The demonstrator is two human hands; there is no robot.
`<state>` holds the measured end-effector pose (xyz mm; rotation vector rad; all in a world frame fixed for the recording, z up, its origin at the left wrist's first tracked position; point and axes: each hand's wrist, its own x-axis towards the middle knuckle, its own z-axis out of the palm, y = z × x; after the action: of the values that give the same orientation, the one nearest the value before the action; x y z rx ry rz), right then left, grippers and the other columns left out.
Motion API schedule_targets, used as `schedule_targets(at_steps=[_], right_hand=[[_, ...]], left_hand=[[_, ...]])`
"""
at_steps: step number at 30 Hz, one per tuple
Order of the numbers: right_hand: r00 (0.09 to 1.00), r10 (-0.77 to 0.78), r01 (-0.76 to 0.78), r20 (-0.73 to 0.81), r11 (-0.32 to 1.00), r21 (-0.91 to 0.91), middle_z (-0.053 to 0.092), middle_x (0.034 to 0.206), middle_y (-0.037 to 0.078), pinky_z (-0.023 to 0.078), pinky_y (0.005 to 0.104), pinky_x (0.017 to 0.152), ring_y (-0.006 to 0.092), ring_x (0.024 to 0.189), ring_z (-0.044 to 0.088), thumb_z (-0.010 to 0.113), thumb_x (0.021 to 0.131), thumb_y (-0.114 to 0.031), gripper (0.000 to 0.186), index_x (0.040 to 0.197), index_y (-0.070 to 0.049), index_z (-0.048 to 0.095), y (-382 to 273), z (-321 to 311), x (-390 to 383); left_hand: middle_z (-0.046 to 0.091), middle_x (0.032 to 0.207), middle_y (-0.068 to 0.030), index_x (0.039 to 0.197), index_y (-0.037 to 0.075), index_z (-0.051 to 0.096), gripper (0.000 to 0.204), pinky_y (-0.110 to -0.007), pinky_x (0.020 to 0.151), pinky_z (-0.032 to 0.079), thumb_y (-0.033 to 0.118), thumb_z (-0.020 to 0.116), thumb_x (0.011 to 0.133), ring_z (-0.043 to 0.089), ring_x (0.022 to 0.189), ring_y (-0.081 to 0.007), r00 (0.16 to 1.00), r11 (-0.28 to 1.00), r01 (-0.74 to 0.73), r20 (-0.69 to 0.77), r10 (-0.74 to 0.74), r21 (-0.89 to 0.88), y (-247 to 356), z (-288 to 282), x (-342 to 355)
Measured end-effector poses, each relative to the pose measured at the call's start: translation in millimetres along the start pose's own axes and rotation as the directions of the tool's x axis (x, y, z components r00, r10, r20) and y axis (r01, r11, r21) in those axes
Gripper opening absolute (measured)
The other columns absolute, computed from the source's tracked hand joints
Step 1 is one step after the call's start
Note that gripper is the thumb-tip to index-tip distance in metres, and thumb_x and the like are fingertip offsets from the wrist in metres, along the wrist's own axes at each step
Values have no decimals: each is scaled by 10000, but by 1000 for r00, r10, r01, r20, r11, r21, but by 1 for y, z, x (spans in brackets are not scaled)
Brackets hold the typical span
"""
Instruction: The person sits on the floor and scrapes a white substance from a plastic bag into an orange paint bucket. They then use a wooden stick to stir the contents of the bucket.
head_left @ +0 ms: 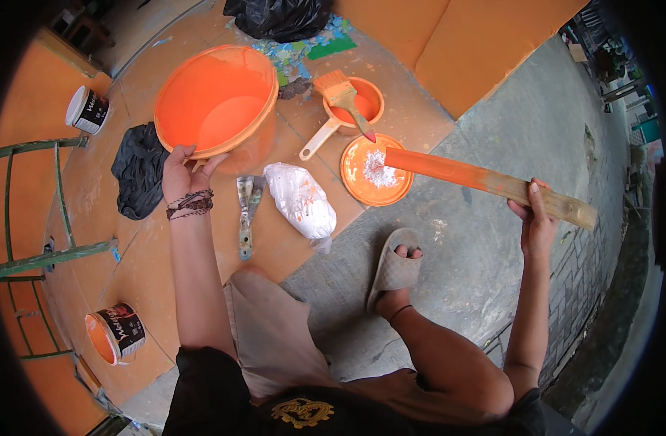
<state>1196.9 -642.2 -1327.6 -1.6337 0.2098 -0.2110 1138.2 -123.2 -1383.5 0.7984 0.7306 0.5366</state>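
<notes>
Gripping the bare wooden end of a long stir stick (pixel 493 182), the right hand (pixel 536 221) has its fingers curled around the shaft, thumb on top. The stick's long axis runs from that hand up and to the person's left, and its far half is coated in orange paint. The painted tip rests on an orange lid (pixel 376 171) lying flat on the floor, touching a small heap of white powder (pixel 378 168) on it.

On the other side, the left hand (pixel 184 171) is closed on the near rim of a large orange bucket (pixel 216 102), fingers hooked over the edge; the bucket holds orange paint. A braided band circles that wrist.

Between the two hands lie a white plastic bag of powder (pixel 300 200) smeared with orange, and beside it a putty knife (pixel 247 211) with its blade pointing toward the bucket. Just beyond the lid sits a small orange scoop pot with a pale handle (pixel 344 116), a paintbrush (pixel 344 98) laid across its rim.

The stick's tip is well apart from the bucket, which lies to its left, nearer the left hand. A black cloth (pixel 138 178) lies left of the bucket, with two paint cans (pixel 115 332) further out. The person's sandalled foot (pixel 394 269) stands on grey concrete.
</notes>
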Motion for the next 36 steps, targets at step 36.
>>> schedule_targets(at_steps=[36], right_hand=[[979, -172, 182, 107, 979, -95, 580, 939, 142, 610, 280, 621, 202, 785, 652, 632, 880, -159, 294, 1048, 74, 571, -14, 47, 12]], left_hand=[[630, 794, -131, 956, -21, 538, 391, -384, 606, 560, 292, 709, 796, 643, 694, -286, 981, 623, -11, -112, 158, 782, -67, -103, 1]])
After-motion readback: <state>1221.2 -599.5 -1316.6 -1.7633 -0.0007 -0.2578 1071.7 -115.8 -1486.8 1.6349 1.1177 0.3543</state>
